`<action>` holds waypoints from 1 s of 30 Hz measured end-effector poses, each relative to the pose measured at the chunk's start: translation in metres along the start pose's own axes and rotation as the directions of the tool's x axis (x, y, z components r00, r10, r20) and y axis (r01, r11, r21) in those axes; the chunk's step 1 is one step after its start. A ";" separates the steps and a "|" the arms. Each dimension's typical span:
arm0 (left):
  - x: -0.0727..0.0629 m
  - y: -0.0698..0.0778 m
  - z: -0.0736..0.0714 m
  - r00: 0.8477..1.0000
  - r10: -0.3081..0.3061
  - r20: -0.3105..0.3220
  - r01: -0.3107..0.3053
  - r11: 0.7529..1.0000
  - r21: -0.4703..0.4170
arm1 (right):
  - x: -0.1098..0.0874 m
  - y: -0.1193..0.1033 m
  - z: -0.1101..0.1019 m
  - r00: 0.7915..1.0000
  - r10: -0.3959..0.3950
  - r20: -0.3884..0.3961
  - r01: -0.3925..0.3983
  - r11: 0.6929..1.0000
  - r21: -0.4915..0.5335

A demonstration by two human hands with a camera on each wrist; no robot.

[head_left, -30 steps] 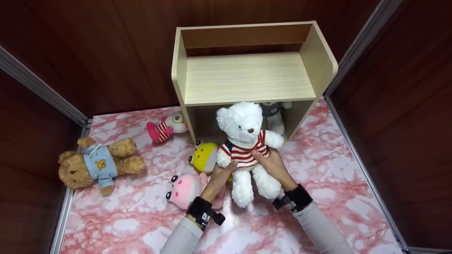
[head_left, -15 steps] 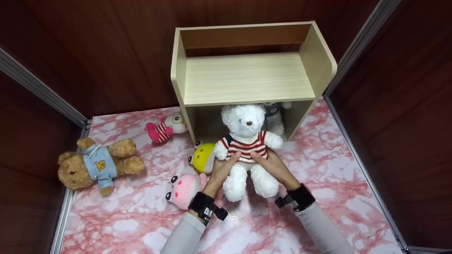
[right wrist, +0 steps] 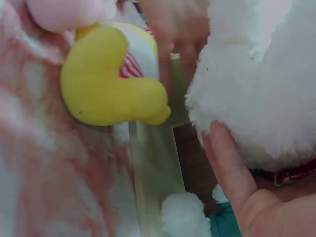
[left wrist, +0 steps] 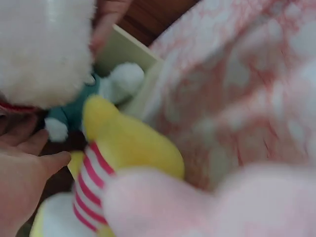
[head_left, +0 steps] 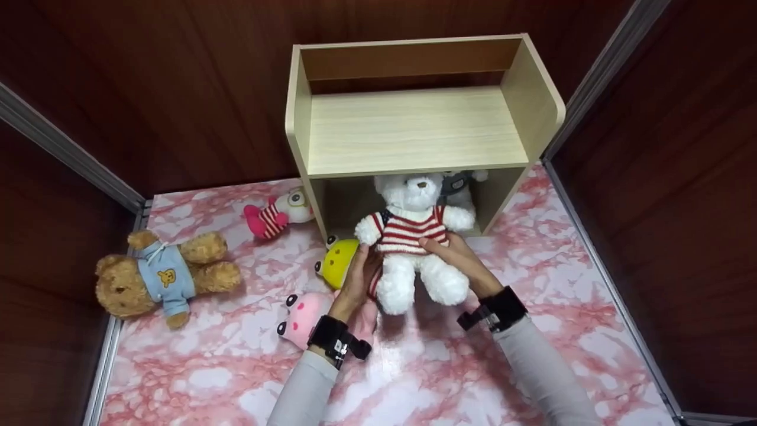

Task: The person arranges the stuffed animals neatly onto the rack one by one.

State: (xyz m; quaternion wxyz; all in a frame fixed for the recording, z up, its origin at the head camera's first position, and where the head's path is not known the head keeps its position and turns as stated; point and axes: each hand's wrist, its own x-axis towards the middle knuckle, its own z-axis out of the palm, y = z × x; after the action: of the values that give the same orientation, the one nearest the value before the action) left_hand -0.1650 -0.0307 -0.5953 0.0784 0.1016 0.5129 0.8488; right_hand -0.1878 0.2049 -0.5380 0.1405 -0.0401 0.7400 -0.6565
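Note:
A white teddy bear (head_left: pixel 399 284) in a red-striped sweater sits at the front opening of the lower shelf compartment, its head top hidden under the board. My right hand (head_left: pixel 464 260) grips its waist, thumb over the sweater hem and fingers behind. On the other side my left hand (head_left: pixel 353 287) is beside the bear with its fingers extended; in the left wrist view its fingertips lie near the sweater edge and the thumb points away from the bear. Close to the left hand are a yellow frog plush (head_left: pixel 338 266) and a pink frog plush (head_left: pixel 304 322), partly covered by the forearm.
A pale wooden shelf (head_left: pixel 414 127) stands against the back wall. Behind the bear, a dark-clothed plush with white limbs (head_left: pixel 463 198) sits in the lower compartment. A brown teddy bear (head_left: pixel 133 284) and a pink striped plush (head_left: pixel 272 220) lie on the left floor.
The white bear has moved back toward the lower compartment, its head passing partly beneath the board. My left hand has let go of its waist and shifted left; the right hand keeps its grip.

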 end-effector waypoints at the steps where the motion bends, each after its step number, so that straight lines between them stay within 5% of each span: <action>1: 0.001 -0.003 -0.004 1.000 0.015 -0.003 -0.015 1.000 -0.001 | 0.006 -0.002 0.000 1.000 -0.002 -0.001 0.002 1.000 0.022; 4: -0.002 -0.007 -0.014 0.997 -0.006 -0.072 0.015 0.991 0.132 | 0.023 -0.008 0.002 1.000 0.000 -0.007 0.000 0.997 0.079; 6: -0.004 -0.008 -0.017 0.994 -0.015 -0.104 0.044 0.959 0.281 | 0.035 -0.011 0.004 1.000 -0.002 -0.017 0.004 0.996 0.090; 11: -0.013 -0.013 -0.017 0.994 0.046 -0.097 0.024 0.782 0.623 | 0.064 -0.014 0.008 0.999 0.021 -0.048 -0.016 0.995 0.099; 16: -0.018 -0.032 -0.024 0.993 0.079 -0.090 0.018 0.642 0.766 | 0.090 -0.005 0.014 0.996 0.011 -0.087 0.006 0.981 0.193; 19: -0.019 -0.036 -0.028 0.992 0.116 -0.058 -0.031 0.647 0.762 | 0.106 -0.001 0.019 0.987 0.030 -0.158 0.009 0.970 0.242; 25: -0.021 -0.042 -0.035 0.973 0.230 0.008 -0.172 0.703 0.690 | 0.132 -0.002 0.027 0.964 0.130 -0.231 -0.058 0.954 0.293; 30: -0.021 -0.045 -0.037 0.969 0.247 -0.028 -0.191 0.812 0.551 | 0.150 -0.004 0.026 0.942 0.222 -0.253 -0.137 0.940 0.312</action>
State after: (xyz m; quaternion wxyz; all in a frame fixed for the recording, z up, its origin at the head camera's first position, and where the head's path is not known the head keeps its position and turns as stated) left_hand -0.1527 -0.0468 -0.6544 -0.0772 0.1360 0.7207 0.6753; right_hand -0.3247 0.1427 -0.5601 0.0967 0.1441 0.6486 -0.7411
